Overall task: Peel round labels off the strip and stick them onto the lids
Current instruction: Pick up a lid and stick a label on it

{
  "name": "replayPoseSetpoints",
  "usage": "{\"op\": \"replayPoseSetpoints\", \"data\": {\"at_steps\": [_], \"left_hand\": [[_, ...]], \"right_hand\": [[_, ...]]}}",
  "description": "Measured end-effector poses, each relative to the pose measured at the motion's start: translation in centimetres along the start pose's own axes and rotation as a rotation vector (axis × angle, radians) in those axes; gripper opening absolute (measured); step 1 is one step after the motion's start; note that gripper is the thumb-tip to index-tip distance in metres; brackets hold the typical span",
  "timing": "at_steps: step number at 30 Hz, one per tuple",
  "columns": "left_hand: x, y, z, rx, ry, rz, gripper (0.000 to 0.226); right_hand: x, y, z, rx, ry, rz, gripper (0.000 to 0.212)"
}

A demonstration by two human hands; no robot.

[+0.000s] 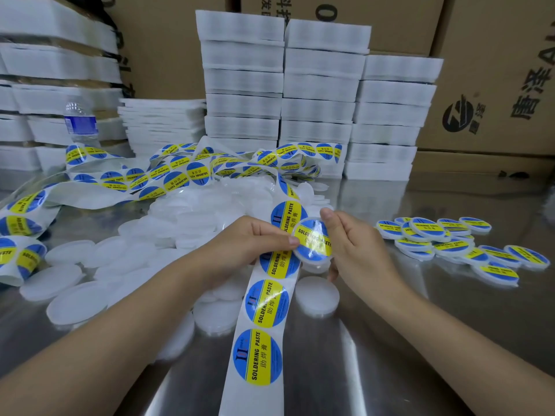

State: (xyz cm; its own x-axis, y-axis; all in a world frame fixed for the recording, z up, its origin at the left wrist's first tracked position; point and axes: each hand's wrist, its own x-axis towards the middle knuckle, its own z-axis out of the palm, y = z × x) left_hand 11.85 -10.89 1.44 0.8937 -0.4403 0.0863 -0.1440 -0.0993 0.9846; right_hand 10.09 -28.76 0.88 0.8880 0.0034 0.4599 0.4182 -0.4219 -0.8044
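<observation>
A white backing strip [264, 322] with round blue-and-yellow "SOLDERING PASTE" labels runs from the bottom edge up between my hands. My right hand [351, 244] holds a translucent white lid [312, 241] that bears a label on top. My left hand [252, 241] grips the strip, and its thumb presses on the lid's left edge. Plain lids [75, 304] lie scattered on the left and in a heap [210, 211] behind my hands. Labelled lids [450, 238] lie in a pile on the right.
The metal table [435, 310] is shiny. More label strip [168, 172] lies tangled at the back and left. Stacks of white foam trays [318, 94] and cardboard boxes [495, 85] stand behind. A water bottle [79, 121] stands at back left.
</observation>
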Motion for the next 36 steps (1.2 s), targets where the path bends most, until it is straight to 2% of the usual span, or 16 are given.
{"op": "replayPoseSetpoints", "data": {"at_steps": [4, 6, 8, 13, 15, 18, 21, 23, 25, 27, 29, 33, 36], "left_hand": [[0.0, 0.1, -0.1, -0.080, 0.020, 0.000, 0.035], [-0.1, 0.0, -0.2, -0.111, 0.029, 0.008, 0.036], [-0.1, 0.0, -0.2, -0.122, 0.030, 0.013, 0.035], [0.0, 0.0, -0.1, -0.093, 0.019, 0.034, 0.036], [0.1, -0.1, -0.2, -0.081, 0.052, 0.040, 0.031], [0.3, -0.2, -0.3, -0.102, 0.075, 0.036, 0.028], [0.2, -0.2, -0.3, -0.118, 0.054, 0.054, 0.035], [0.2, -0.1, -0.3, -0.127, 0.032, 0.052, 0.030], [0.3, -0.2, -0.3, -0.106, 0.022, 0.041, 0.024], [0.4, -0.3, -0.3, -0.063, 0.026, 0.040, 0.028], [0.5, -0.3, -0.4, -0.050, 0.028, 0.037, 0.034], [0.6, -0.4, -0.5, -0.038, 0.029, 0.039, 0.034], [0.7, -0.5, -0.5, -0.059, 0.025, 0.039, 0.035]], "right_hand": [[-0.2, -0.3, -0.5, -0.075, -0.049, -0.123, 0.030], [-0.3, -0.4, -0.7, -0.169, -0.109, -0.174, 0.050], [-0.3, -0.2, -0.8, -0.231, -0.150, -0.212, 0.060], [0.2, -0.1, -1.6, -0.309, -0.071, -0.325, 0.047], [0.5, -0.1, -1.9, -0.219, -0.032, -0.316, 0.033], [0.8, -0.2, -1.7, 0.031, -0.059, -0.187, 0.015], [1.4, -0.3, -1.9, 0.218, -0.025, -0.082, 0.012], [2.2, -0.1, -2.9, 0.219, 0.053, -0.037, 0.006], [3.2, 0.9, -4.4, -0.001, 0.135, -0.013, 0.003], [4.0, 2.4, -6.0, -0.443, 0.171, 0.038, 0.016], [4.3, 3.5, -7.3, -0.697, 0.151, 0.155, 0.024], [4.7, 5.1, -8.6, -0.789, 0.076, 0.419, 0.019], [4.7, 5.6, -9.1, -0.885, 0.086, 0.530, 0.021]]}}
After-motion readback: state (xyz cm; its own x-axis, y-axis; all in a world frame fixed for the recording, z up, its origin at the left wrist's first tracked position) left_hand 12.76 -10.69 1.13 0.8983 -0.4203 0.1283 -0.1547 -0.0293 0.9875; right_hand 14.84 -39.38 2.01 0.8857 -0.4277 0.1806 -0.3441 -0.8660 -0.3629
